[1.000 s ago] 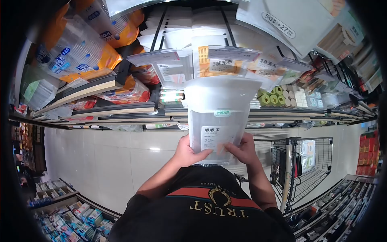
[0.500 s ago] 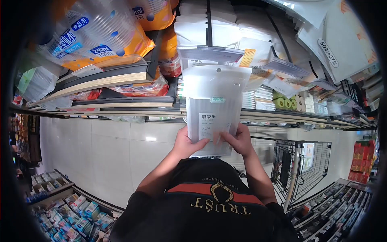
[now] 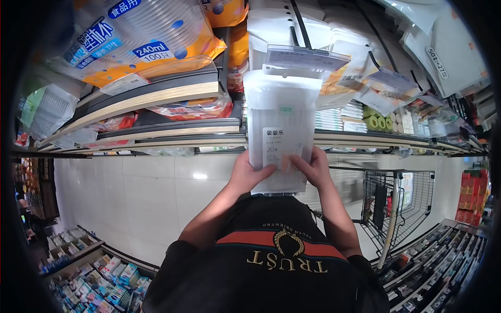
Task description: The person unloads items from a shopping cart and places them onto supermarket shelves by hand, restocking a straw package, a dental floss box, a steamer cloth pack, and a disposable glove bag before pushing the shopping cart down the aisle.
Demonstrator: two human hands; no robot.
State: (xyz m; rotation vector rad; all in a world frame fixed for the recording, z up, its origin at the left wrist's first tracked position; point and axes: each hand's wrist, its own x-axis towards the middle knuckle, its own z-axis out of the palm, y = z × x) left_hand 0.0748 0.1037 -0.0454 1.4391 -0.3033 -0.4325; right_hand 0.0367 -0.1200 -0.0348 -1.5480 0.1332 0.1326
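Note:
A frosted white pack of straws (image 3: 282,122), a flat pouch with a small green logo and a printed label, is held up in front of my chest. My left hand (image 3: 248,172) is closed on its lower left edge, with the thumb across the front. On the lower right edge my right hand (image 3: 314,167) grips it the same way. Fingers behind the pouch are hidden. The pouch's top end reaches in front of a price tag holder (image 3: 308,57) and hanging white packs (image 3: 292,34) on the rack.
Bagged plastic cups (image 3: 141,44) stand on a wood-edged shelf (image 3: 156,96) at upper left. White packs (image 3: 436,57) hang at upper right. A wire shopping cart (image 3: 399,203) is on the tiled floor (image 3: 141,198) to my right. Low goods displays (image 3: 107,276) lie at lower left.
The pouch's upper end has tipped, and glare on its face has shifted. My grip stays the same. The camera view has moved slightly, so the shelves appear further right.

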